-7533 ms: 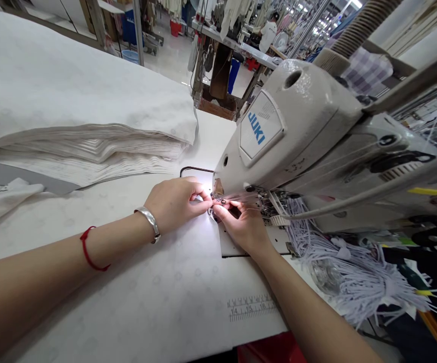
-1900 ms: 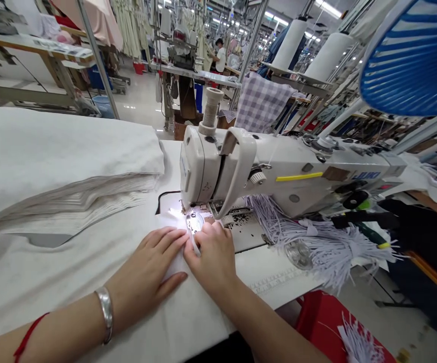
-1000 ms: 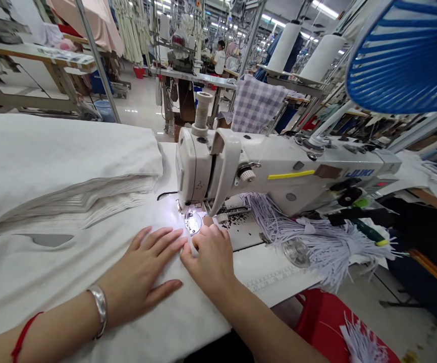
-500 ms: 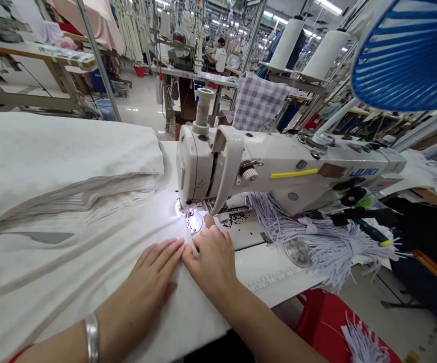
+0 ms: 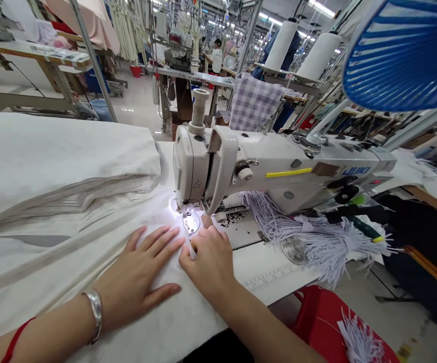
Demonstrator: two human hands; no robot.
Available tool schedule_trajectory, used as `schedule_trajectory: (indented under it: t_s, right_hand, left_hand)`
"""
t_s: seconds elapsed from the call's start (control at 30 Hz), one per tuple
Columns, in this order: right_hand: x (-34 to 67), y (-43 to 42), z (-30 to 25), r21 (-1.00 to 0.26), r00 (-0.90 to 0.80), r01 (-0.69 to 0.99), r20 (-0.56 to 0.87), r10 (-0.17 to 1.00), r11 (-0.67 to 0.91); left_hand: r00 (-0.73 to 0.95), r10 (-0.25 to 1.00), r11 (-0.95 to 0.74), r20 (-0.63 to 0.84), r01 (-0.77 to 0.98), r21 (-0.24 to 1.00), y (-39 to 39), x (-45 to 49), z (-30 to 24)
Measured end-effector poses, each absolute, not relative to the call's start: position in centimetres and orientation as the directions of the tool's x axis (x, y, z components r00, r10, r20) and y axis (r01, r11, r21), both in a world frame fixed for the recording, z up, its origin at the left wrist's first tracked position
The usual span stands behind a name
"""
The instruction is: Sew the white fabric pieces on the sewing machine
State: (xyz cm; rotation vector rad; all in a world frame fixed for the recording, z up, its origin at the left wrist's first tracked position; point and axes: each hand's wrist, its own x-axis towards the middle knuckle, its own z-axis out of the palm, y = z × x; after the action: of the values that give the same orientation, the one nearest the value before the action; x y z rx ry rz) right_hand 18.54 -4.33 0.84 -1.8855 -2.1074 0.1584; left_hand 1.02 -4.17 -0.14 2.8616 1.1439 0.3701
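Note:
My left hand [image 5: 139,269] lies flat with fingers spread on the white fabric [image 5: 70,272], just left of the needle area. My right hand [image 5: 209,259] rests beside it with fingers curled, pinching the fabric's edge and a narrow white strip right before the lit needle plate [image 5: 191,222]. The white JUKI sewing machine [image 5: 264,166] stands directly behind both hands. The fabric runs under the machine's head and stretches in folds toward the left.
A tall stack of folded white fabric [image 5: 59,161] fills the table's left side. A bundle of white strips [image 5: 317,237] lies under the machine arm at right. A red bin [image 5: 328,322] stands below the table edge. A blue lamp shade [image 5: 403,55] hangs upper right.
The fabric has slid toward the needle, with long folds forming at left. My left hand shifted forward on the cloth again and spread; my right hand stays at the edge.

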Motion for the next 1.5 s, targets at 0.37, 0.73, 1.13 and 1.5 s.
schedule_trajectory:
  t_s: [0.37,0.73,1.13,1.5]
  right_hand:
    - [18.5,-4.5,0.9,-0.269,-0.086,0.956,0.137,0.987,0.12]
    - [18.6,-4.7,0.9,-0.275,-0.102,0.952,0.13,0.986,0.134]
    - [18.2,-4.5,1.3,-0.26,-0.067,0.961,0.097,0.993,0.091]
    - [18.1,-3.9,1.2,-0.259,-0.06,0.962,0.125,0.99,0.091]
  left_hand:
    - [0.753,0.604,-0.794,0.261,0.597,0.117,-2.6,1.0,0.0]
    - [0.727,0.643,-0.764,0.241,0.632,0.133,-4.4,0.8,-0.1]
    - [0.727,0.643,-0.766,0.241,0.618,0.178,-2.2,0.6,0.3]
    - [0.8,0.544,-0.838,0.253,0.506,0.205,0.1,0.1,0.4]
